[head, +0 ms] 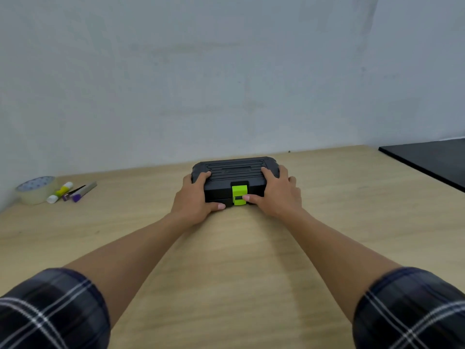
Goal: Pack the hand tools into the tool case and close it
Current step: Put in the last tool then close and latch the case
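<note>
A black tool case [232,172] lies closed on the wooden table [226,248], its ribbed lid on top and a lime-green latch [239,195] on the front face. My left hand [195,197] grips the case's left end, fingers over the lid and thumb along the lower front edge. My right hand [275,192] grips the right end, fingers over the lid, with its thumb pressing on the green latch. No hand tools are visible outside the case.
At the far left stand a roll of clear tape [35,190], a glue stick [60,192] and two purple-tipped markers [79,192]. A black panel [432,162] lies at the table's right edge. A grey wall rises behind the case.
</note>
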The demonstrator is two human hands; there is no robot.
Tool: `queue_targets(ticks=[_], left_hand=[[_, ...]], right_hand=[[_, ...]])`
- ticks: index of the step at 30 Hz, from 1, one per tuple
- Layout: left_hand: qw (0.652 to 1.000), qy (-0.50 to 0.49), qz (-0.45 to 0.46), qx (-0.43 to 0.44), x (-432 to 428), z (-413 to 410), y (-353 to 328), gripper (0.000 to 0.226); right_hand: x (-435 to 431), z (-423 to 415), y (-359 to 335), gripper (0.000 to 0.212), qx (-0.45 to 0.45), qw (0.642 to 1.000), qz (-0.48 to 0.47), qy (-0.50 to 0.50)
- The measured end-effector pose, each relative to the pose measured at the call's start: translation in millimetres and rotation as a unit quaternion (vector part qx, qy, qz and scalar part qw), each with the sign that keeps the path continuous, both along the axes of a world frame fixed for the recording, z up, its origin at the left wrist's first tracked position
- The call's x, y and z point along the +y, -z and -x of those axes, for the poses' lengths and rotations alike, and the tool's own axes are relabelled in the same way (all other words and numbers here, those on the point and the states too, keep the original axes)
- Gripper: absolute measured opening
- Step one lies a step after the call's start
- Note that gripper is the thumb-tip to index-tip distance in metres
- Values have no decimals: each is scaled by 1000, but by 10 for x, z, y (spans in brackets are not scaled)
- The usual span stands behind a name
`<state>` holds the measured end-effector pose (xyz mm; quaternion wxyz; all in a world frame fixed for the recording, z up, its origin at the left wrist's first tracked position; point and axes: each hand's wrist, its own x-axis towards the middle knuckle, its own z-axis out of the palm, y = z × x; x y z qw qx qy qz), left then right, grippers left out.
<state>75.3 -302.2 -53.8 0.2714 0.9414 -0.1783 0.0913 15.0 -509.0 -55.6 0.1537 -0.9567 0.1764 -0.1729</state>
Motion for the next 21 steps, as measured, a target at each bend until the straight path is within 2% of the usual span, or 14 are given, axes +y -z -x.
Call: queue_targets(ticks=[10, 21], left_hand=[[1000, 16, -2, 0, -763, -882, -21, 96], [1000, 8, -14, -25, -1016, -1131, 29, 95]], right_hand=[[-704, -851, -14, 95, 13, 999, -25, 26], [-995, -1171, -48, 95, 35, 999, -23, 4]])
